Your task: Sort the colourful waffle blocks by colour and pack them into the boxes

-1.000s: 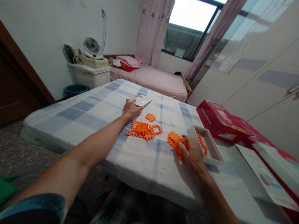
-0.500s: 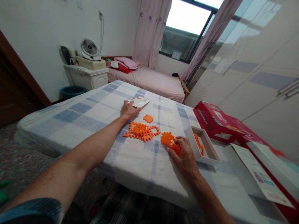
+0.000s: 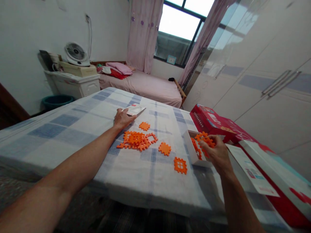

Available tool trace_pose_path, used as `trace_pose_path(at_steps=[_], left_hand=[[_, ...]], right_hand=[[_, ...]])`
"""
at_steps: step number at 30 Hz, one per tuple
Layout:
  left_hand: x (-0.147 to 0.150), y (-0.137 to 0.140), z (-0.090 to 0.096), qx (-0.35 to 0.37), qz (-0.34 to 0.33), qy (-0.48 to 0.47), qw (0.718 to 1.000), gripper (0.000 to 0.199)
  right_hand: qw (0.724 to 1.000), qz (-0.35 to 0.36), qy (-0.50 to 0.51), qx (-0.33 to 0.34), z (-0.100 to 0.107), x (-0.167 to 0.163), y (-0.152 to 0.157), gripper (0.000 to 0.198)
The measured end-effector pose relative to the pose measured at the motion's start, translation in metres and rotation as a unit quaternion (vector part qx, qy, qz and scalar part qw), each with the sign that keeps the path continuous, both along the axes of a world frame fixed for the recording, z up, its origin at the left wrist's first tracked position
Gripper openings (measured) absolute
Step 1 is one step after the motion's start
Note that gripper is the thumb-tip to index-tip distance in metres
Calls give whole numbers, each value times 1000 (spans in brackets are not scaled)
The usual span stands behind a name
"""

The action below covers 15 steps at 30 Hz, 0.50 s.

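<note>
Head view, near to far: right hand [image 3: 217,152] curled shut around a few orange interlocking tiles [image 3: 206,139], raised over the white tray [image 3: 190,149]. Just to its left, two loose orange tiles [image 3: 180,165] flat on the checked bedspread [image 3: 73,124]. Farther left, a heap of linked orange pieces [image 3: 136,140] just beside the left hand [image 3: 122,118]. Left hand flat on the bedspread, fingers together, fingertips on a white card [image 3: 135,110]. Beyond the right hand, a red box [image 3: 209,119]; on its right side, a printed leaflet [image 3: 250,170].
</note>
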<state>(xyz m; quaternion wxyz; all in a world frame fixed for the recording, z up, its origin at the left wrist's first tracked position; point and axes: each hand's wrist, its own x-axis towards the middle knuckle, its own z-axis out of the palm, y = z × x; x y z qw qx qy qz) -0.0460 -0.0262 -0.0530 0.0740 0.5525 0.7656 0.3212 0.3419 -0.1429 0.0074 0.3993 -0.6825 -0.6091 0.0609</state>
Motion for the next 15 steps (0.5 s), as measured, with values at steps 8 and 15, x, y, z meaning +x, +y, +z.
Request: trace_pose_path(at_steps=[8,15], left_hand=[[-1,1,-1,-6,-5,-5,1000,73],[-4,4,-4,-2,-9,7,1000,75]], right_hand=[[982,110,-151,9,-18,23,12,41],[974,45,-222,-15,-12,26,25,34]])
